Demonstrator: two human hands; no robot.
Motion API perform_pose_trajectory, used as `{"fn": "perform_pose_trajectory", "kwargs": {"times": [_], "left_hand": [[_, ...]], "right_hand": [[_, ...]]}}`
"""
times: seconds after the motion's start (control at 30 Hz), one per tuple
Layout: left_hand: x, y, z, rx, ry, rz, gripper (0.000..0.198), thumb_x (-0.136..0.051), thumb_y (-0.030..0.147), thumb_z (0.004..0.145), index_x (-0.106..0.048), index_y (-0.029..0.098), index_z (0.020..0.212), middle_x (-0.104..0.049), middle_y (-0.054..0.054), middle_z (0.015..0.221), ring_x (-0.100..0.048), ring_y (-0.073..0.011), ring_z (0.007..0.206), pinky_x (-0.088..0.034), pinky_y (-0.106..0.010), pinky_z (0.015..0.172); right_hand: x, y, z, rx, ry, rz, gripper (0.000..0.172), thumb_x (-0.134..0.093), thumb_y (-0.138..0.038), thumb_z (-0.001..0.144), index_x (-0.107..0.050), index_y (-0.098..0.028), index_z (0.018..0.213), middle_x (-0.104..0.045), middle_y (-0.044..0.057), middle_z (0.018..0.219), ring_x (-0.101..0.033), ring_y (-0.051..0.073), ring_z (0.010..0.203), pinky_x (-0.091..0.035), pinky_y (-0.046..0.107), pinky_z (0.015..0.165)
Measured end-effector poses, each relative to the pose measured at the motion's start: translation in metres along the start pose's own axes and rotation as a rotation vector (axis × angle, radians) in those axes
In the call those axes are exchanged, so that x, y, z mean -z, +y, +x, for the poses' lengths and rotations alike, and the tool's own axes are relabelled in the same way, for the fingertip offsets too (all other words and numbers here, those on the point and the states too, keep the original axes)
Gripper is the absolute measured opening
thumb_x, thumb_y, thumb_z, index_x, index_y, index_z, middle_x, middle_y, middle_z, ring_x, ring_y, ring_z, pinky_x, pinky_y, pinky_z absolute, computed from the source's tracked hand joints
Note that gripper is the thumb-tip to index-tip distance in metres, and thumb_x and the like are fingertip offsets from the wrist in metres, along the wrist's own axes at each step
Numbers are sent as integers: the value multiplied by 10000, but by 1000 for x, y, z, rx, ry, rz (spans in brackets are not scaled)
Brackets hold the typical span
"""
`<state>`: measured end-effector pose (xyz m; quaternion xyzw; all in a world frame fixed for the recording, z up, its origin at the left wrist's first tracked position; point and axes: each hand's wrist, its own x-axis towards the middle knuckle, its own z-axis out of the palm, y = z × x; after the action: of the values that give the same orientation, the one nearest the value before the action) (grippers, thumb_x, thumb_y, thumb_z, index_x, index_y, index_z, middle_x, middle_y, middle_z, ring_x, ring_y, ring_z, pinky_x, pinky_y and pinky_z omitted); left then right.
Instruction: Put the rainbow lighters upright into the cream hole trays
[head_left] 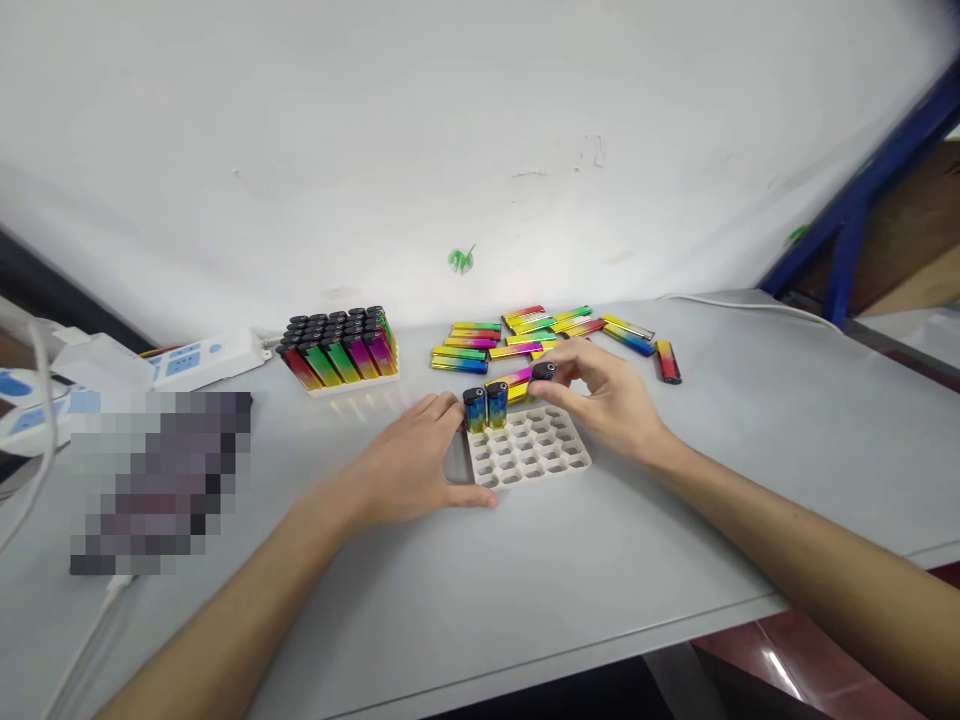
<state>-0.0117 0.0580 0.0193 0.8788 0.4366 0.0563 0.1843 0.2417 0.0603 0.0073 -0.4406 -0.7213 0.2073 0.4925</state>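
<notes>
A white tray (529,455) with rows of holes lies on the table. Two blue-and-gold lighters (496,407) stand upright in its back left corner. My left hand (416,460) holds the tray along its left side, the thumb at the front corner and the fingers by the standing lighters. Between the thumb and fingers of my right hand (611,395) is another lighter (544,371), its black top showing above the tray's back edge; most of its body is hidden.
Several loose shiny lighters (459,358) lie behind the tray, one red-yellow lighter (667,362) off to the right. A filled tray of lighters (341,350) stands at the back left. Further left are a power strip (195,362), cables and a blurred dark object (161,490).
</notes>
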Motion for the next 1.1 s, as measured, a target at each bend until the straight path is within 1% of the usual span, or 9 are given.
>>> {"fn": "perform_pose_trajectory", "kwargs": {"times": [0.13, 0.27, 0.5, 0.67, 0.73, 0.83, 0.9, 1.0, 1.1], "left_hand": [[0, -1, 1, -7, 4, 3, 719, -714, 780, 697, -584, 199, 1101, -604, -107, 1207, -574, -338, 1126, -493, -455, 947], [-3, -3, 1, -18, 18, 16, 723, -709, 792, 693, -581, 201, 1088, -604, -107, 1205, -575, -337, 1122, -491, -452, 944], [-3, -3, 1, -18, 17, 16, 711, -706, 791, 696, -568, 206, 1075, -602, -107, 1212, -573, -337, 1131, -492, -446, 947], [-1, -1, 0, -13, 1, 18, 718, -693, 797, 708, -574, 205, 1095, -600, -105, 1213, -574, -337, 1131, -491, -447, 948], [0, 0, 0, -8, 2, 17, 716, -692, 793, 711, -583, 204, 1103, -604, -104, 1212, -578, -338, 1130, -486, -449, 959], [1, 1, 0, 17, -8, 15, 728, -706, 788, 697, -595, 196, 1107, -610, -106, 1197, -584, -344, 1121, -485, -460, 963], [2, 1, 0, 29, -7, 0, 738, -718, 784, 681, -599, 199, 1115, -607, -108, 1213, -587, -346, 1125, -493, -462, 957], [2, 0, -1, 43, -5, -32, 731, -722, 790, 660, -613, 215, 1097, -612, -102, 1225, -600, -346, 1110, -511, -460, 929], [1, -1, 0, 48, -6, -35, 730, -719, 793, 658, -619, 223, 1101, -614, -103, 1226, -599, -353, 1115, -514, -471, 934]], "right_hand": [[-4, 2, -2, 0, -53, 87, 238, -791, -399, 845, -720, -213, 975, -719, 33, 895, -662, 185, 768, -544, 347, 710], [-4, -3, -3, 13, -109, -14, 208, -777, -361, 866, -710, -202, 983, -732, 30, 908, -659, 164, 728, -543, 322, 676], [3, -4, 0, 166, -144, -203, 120, -735, -293, 915, -709, -207, 992, -723, 21, 886, -637, 155, 716, -520, 296, 658], [-1, -1, -1, 148, -184, -233, 131, -745, -297, 910, -709, -207, 998, -727, 22, 889, -637, 155, 712, -503, 295, 676], [-3, -1, -1, 133, -234, -248, 106, -734, -306, 917, -706, -207, 947, -722, 21, 871, -632, 160, 722, -485, 292, 667], [1, 0, 2, 126, -280, -300, 179, -678, -370, 952, -704, -210, 878, -722, 27, 848, -627, 179, 769, -461, 301, 687], [12, 5, 8, 86, -199, -396, 275, -579, -414, 1003, -716, -212, 876, -732, 41, 861, -619, 197, 806, -444, 321, 717], [40, 24, 21, -93, 39, -681, 348, -478, -398, 1036, -731, -199, 906, -737, 81, 884, -597, 245, 883, -412, 353, 734], [70, 48, 31, -321, 42, -994, 290, -552, -386, 978, -744, -171, 1018, -735, 151, 1013, -556, 329, 1050, -403, 396, 799]]}}
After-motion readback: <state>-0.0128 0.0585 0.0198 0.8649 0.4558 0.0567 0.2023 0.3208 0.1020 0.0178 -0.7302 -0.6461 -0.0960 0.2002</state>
